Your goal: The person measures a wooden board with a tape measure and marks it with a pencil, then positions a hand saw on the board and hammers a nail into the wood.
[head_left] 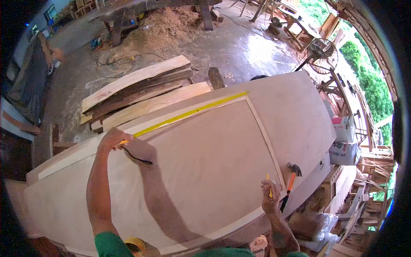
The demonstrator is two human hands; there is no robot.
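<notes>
A large pale wooden panel (205,162) with a raised frame strip lies flat before me. A yellow tape measure (188,114) is stretched along its far framed edge. My left hand (113,139) presses the tape's near end against the panel, with a dark strap trailing below it. My right hand (270,197) grips a yellow pencil (269,185) near the panel's right frame strip. A hammer (292,175) with an orange handle lies on the panel just right of that hand.
Stacked rough planks (137,88) lie beyond the panel, with a sawdust heap (165,25) on the wet concrete floor. A fan (319,49) and wooden frames stand at right, sacks (344,141) and scrap wood below them. A dark bench is at far left.
</notes>
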